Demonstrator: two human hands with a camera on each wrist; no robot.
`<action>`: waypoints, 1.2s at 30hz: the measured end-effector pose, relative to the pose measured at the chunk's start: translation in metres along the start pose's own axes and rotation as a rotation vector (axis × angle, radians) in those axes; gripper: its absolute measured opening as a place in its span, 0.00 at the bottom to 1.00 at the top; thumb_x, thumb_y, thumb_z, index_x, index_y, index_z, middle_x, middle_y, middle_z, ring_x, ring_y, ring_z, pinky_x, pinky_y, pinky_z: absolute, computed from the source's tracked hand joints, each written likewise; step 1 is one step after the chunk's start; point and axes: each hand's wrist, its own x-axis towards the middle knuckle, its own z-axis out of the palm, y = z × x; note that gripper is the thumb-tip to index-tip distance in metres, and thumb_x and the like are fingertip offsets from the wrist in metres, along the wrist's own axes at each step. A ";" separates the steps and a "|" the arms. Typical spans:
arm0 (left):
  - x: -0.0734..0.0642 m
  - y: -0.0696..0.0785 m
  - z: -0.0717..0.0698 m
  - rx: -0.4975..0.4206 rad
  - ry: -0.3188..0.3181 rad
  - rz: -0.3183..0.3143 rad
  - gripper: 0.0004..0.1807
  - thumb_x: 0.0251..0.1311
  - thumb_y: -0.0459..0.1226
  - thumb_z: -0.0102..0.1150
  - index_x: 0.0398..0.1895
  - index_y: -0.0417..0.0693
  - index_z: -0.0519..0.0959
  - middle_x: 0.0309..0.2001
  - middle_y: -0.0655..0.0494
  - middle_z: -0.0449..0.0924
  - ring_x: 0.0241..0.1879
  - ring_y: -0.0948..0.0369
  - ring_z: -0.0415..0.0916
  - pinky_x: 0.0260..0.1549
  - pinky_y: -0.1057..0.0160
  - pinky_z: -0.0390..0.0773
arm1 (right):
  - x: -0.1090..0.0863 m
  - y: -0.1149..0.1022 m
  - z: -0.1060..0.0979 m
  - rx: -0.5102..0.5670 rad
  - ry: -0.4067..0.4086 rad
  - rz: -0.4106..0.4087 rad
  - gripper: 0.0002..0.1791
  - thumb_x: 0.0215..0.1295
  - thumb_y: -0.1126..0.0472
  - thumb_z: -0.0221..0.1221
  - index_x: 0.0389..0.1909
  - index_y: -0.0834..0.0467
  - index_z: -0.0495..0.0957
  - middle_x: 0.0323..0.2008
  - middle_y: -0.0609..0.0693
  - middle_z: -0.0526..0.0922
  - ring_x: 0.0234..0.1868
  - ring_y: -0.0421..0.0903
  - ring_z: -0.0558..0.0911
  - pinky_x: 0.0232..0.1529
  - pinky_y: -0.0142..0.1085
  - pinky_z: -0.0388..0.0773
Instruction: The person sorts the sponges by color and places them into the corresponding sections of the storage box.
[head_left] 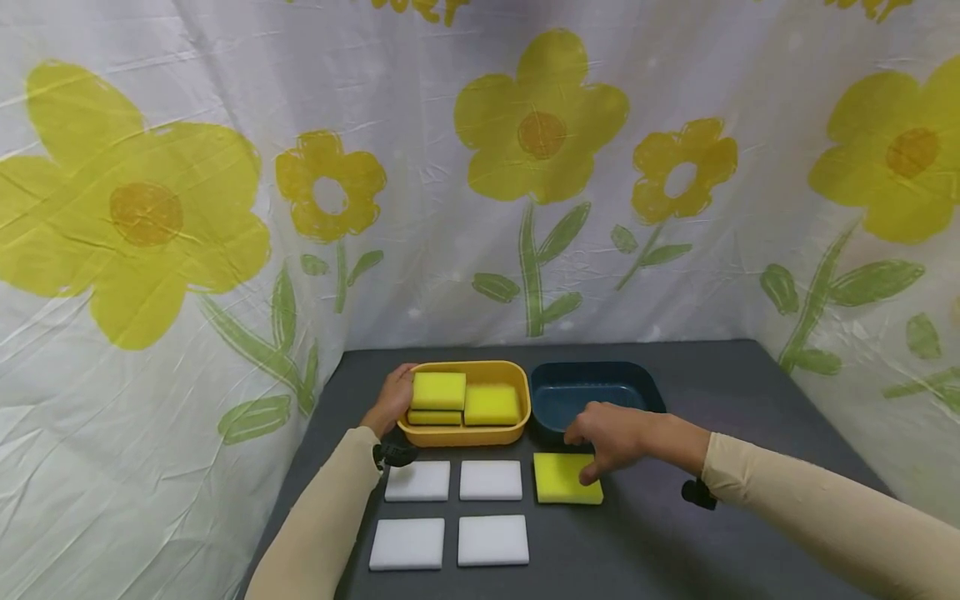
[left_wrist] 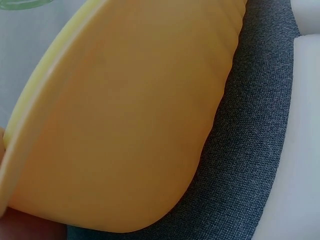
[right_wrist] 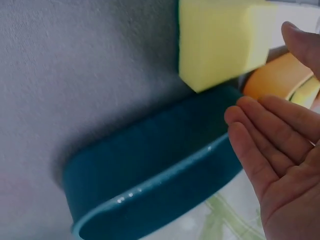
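Note:
At the left end of the yellow plastic tub (head_left: pixel 513 435), my left hand (head_left: pixel 392 400) grips the rim; a little of that hand shows at the edge of the left wrist view beside the tub's wall (left_wrist: pixel 125 120). Inside the tub lie several yellow sponges (head_left: pixel 491 404), some stacked. My right hand (head_left: pixel 618 437) hovers over a lone yellow sponge (head_left: pixel 558 479), thumb spread from the fingers and nothing held. In the right wrist view this sponge (right_wrist: pixel 220 45) shows a dark green underside, with a gap between it and the right hand's fingers (right_wrist: pixel 270 125).
A dark blue tub (head_left: pixel 592 372) stands right of the yellow one, just beyond my right hand. Several white sponges (head_left: pixel 491 481) lie in two rows on the dark grey table (head_left: pixel 675 542). A white flowered curtain (head_left: pixel 420 275) hangs behind and at both sides.

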 end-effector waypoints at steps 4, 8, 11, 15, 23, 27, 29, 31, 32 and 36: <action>0.002 -0.001 0.000 0.001 0.003 -0.002 0.28 0.92 0.44 0.25 0.82 0.45 0.66 0.74 0.36 0.70 0.66 0.42 0.72 0.67 0.38 0.73 | 0.001 0.000 0.011 -0.011 0.002 0.018 0.26 0.59 0.46 0.82 0.54 0.53 0.89 0.49 0.45 0.92 0.41 0.40 0.86 0.48 0.37 0.86; 0.003 -0.002 0.000 -0.009 -0.007 -0.003 0.28 0.92 0.44 0.26 0.82 0.45 0.65 0.74 0.36 0.69 0.66 0.42 0.72 0.67 0.38 0.73 | 0.002 0.000 0.021 -0.018 -0.001 0.055 0.30 0.58 0.45 0.83 0.58 0.53 0.88 0.46 0.43 0.90 0.36 0.36 0.79 0.45 0.33 0.84; 0.003 -0.002 0.000 -0.010 -0.013 -0.004 0.27 0.92 0.44 0.26 0.82 0.45 0.65 0.73 0.36 0.69 0.65 0.42 0.72 0.65 0.39 0.74 | 0.003 0.001 0.027 -0.022 0.005 0.072 0.32 0.56 0.45 0.83 0.59 0.53 0.88 0.46 0.43 0.90 0.37 0.36 0.78 0.47 0.34 0.84; 0.003 -0.003 -0.001 -0.009 -0.013 -0.009 0.27 0.92 0.44 0.26 0.81 0.46 0.66 0.72 0.36 0.70 0.63 0.43 0.74 0.62 0.41 0.76 | 0.006 0.002 0.035 -0.024 0.021 0.059 0.31 0.56 0.46 0.84 0.57 0.54 0.87 0.43 0.41 0.89 0.36 0.36 0.78 0.46 0.34 0.83; 0.004 -0.003 -0.001 -0.014 -0.009 -0.013 0.27 0.92 0.44 0.26 0.81 0.45 0.66 0.72 0.36 0.70 0.64 0.43 0.74 0.62 0.41 0.77 | 0.008 0.004 0.046 -0.052 0.077 0.012 0.28 0.56 0.50 0.83 0.55 0.55 0.87 0.40 0.41 0.88 0.35 0.35 0.77 0.43 0.34 0.82; 0.004 -0.003 -0.002 -0.017 -0.012 -0.013 0.28 0.92 0.44 0.25 0.82 0.45 0.66 0.73 0.36 0.70 0.65 0.42 0.73 0.64 0.39 0.75 | 0.007 0.004 0.042 -0.070 0.082 0.007 0.26 0.57 0.49 0.82 0.53 0.54 0.87 0.39 0.41 0.87 0.33 0.35 0.77 0.42 0.33 0.82; 0.005 -0.004 -0.002 -0.013 -0.015 -0.010 0.28 0.91 0.44 0.24 0.82 0.46 0.65 0.73 0.36 0.70 0.65 0.42 0.73 0.64 0.39 0.75 | 0.005 0.004 0.038 -0.081 0.084 0.005 0.26 0.58 0.48 0.81 0.54 0.54 0.87 0.40 0.40 0.87 0.34 0.34 0.77 0.43 0.32 0.83; 0.005 -0.005 -0.001 -0.010 -0.016 -0.006 0.28 0.91 0.44 0.24 0.82 0.46 0.65 0.73 0.36 0.70 0.65 0.42 0.73 0.63 0.40 0.75 | 0.003 0.003 0.031 -0.083 0.091 -0.005 0.27 0.58 0.48 0.81 0.55 0.54 0.87 0.41 0.41 0.88 0.34 0.34 0.78 0.44 0.33 0.84; 0.005 -0.005 -0.001 -0.008 -0.017 -0.004 0.28 0.92 0.44 0.24 0.82 0.45 0.66 0.73 0.36 0.70 0.65 0.43 0.73 0.63 0.40 0.76 | 0.003 0.003 0.028 -0.082 0.094 -0.008 0.27 0.59 0.48 0.81 0.56 0.54 0.87 0.42 0.41 0.88 0.35 0.34 0.78 0.45 0.33 0.85; 0.005 -0.005 -0.001 -0.002 -0.025 -0.002 0.28 0.92 0.44 0.25 0.82 0.46 0.65 0.73 0.36 0.70 0.64 0.43 0.74 0.62 0.41 0.77 | 0.000 0.002 0.012 -0.080 0.124 -0.029 0.28 0.61 0.49 0.80 0.59 0.55 0.86 0.46 0.42 0.90 0.39 0.36 0.81 0.50 0.37 0.87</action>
